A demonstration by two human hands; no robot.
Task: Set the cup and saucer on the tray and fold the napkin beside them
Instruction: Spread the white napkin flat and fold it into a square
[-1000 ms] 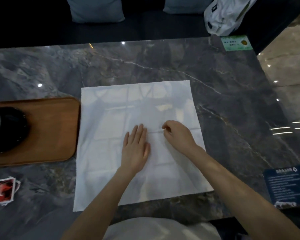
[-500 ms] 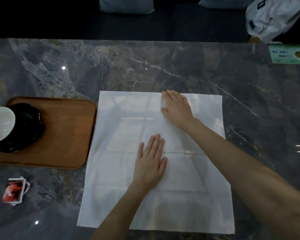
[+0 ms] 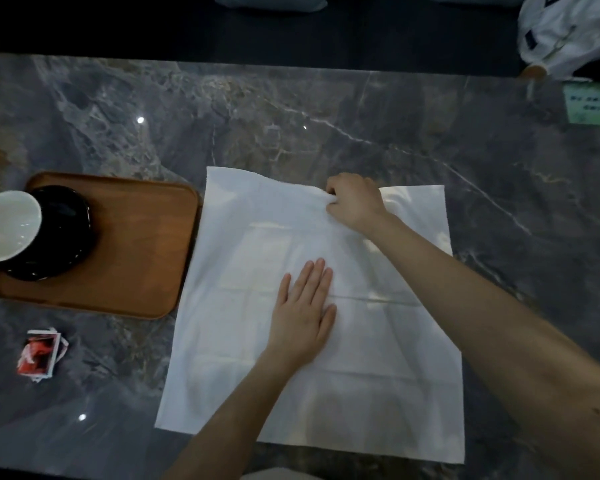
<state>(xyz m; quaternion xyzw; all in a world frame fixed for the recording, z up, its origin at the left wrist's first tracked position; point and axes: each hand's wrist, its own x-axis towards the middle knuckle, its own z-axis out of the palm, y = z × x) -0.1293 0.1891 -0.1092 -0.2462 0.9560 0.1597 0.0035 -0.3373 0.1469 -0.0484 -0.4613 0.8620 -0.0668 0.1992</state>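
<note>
White square cloth napkin lies flat, right of wooden tray. Right hand pinches far edge; left hand flat, pinning centre. Advice: pull edge straight to near edge, align corners.

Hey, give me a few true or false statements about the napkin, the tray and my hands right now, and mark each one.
1. The left hand lies flat on the napkin. True.
2. The right hand pinches the napkin's far edge. True.
3. The cup stands on the table beside the tray. False: it sits on the black saucer, on the wooden tray.
4. The napkin is already folded in half. False: it lies spread open.
5. The tray lies right of the napkin. False: it lies to its left.
</note>
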